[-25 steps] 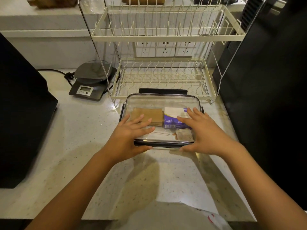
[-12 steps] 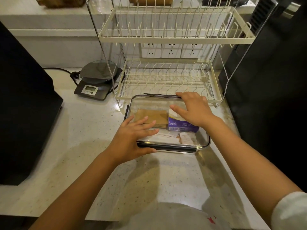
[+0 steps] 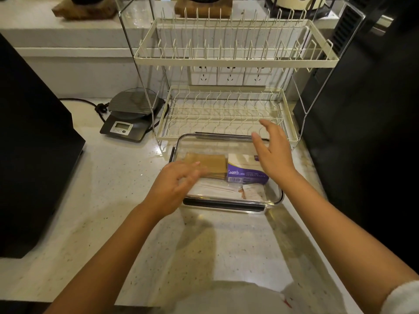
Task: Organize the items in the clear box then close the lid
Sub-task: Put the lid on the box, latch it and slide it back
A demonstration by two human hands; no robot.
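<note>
The clear box [image 3: 275,201] sits on the counter in front of the dish rack, its transparent lid on top and black clasps along the near and far edges. Through the lid I see brown paper packets [image 3: 210,163] at the left, a purple and white tissue pack [image 3: 243,171] at the right, and white sachets [image 3: 251,191] near the front. My left hand [image 3: 174,186] hovers blurred over the box's near left corner, fingers apart. My right hand [image 3: 274,152] is raised above the box's far right part, open and holding nothing.
A cream two-tier dish rack [image 3: 226,112] stands right behind the box. A digital kitchen scale [image 3: 133,116] with a cord sits to the left. Large black appliances flank both sides: a black appliance [image 3: 34,143] at left, another black appliance [image 3: 362,132] at right. Wall sockets [image 3: 229,77] are behind the rack.
Both hands pressed flat on the lid a second ago. The right hand then moved to the far edge and has now lifted off; the left hand has also risen from the lid.
</note>
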